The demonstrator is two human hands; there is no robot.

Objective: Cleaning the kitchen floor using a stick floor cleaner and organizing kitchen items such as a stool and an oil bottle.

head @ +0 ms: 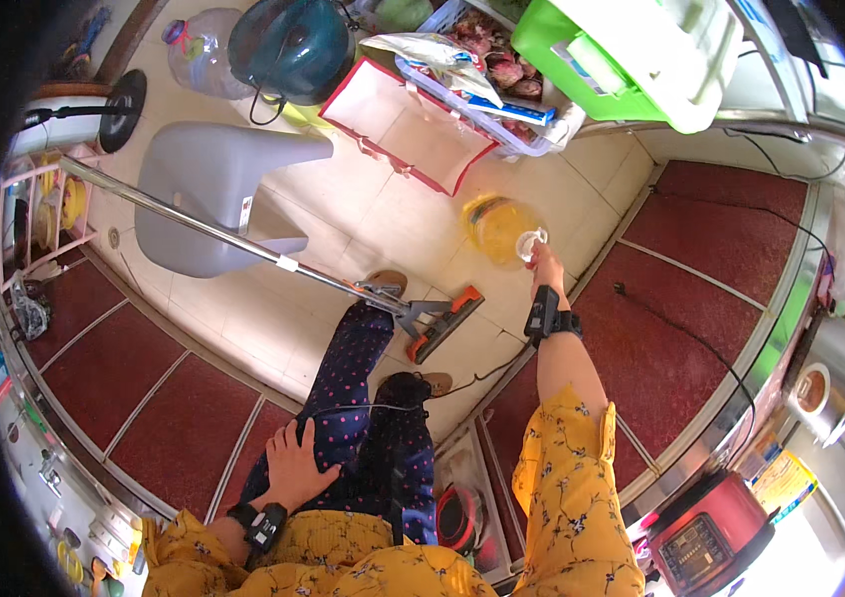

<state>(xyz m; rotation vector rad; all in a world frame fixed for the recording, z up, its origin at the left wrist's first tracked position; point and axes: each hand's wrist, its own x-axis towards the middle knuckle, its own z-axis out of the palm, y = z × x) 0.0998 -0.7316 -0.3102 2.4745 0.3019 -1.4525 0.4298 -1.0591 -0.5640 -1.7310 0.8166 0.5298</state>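
Observation:
My right hand (543, 261) reaches out over the tiled floor, its fingers closed on the white cap or neck of a large yellow plastic jug (497, 224), which looks blurred. My left hand (295, 466) rests on my thigh with its fingers spread, on dark trousers with pink dots, holding nothing. A sponge mop (445, 324) with an orange and grey head lies across the floor near my feet; its metal pole (191, 221) runs up to the left.
A grey plastic stool (191, 179) lies on its side at left. Ahead are an open red-edged bag (407, 123), a crate of onions (475, 112), a dark teal helmet-like object (294, 48) and a green box (579, 67). Dark red cabinets (661, 336) flank both sides; a cable crosses the floor.

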